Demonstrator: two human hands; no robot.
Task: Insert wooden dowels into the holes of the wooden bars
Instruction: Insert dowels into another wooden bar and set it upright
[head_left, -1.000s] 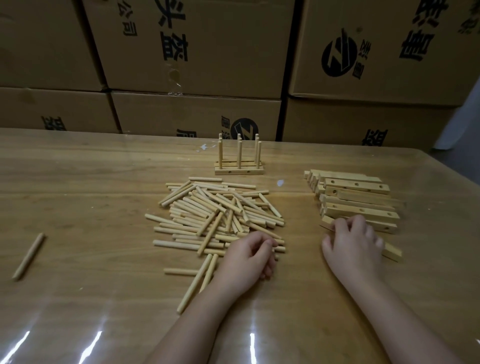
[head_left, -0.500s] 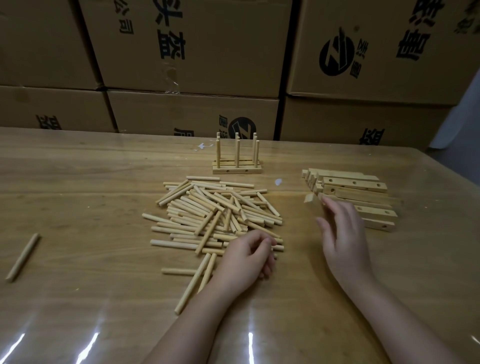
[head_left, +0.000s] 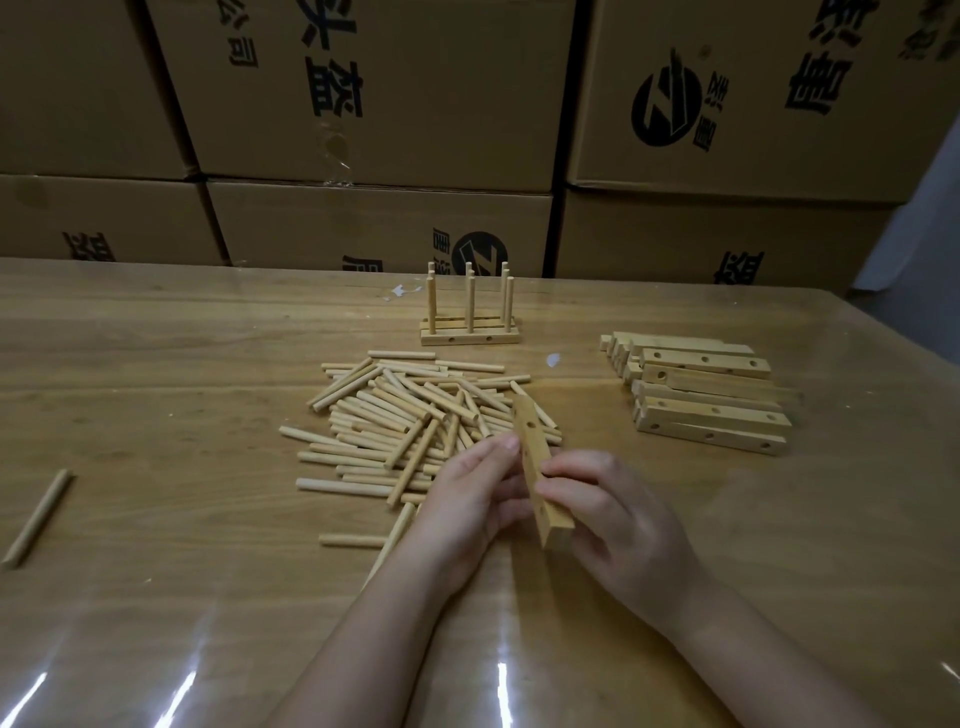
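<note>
right hand (head_left: 615, 525) pinching bar (head_left: 531, 434), left hand (head_left: 467, 499) gripping it

wooden table (head_left: 156, 389) bears dowel pile (head_left: 415, 415), stacked bars (head_left: 711, 400), pegged bars (head_left: 470, 336).

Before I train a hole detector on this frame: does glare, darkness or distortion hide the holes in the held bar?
Head view: no; the wooden bar, gripped by left hand and right hand, is sharp, its holes visible. Head view: dim overall, cardboard boxes darkest. Head view: glare streaks lie on the table near the camera, clear of the bar; wide-angle bowing at the frame's edges.
</note>
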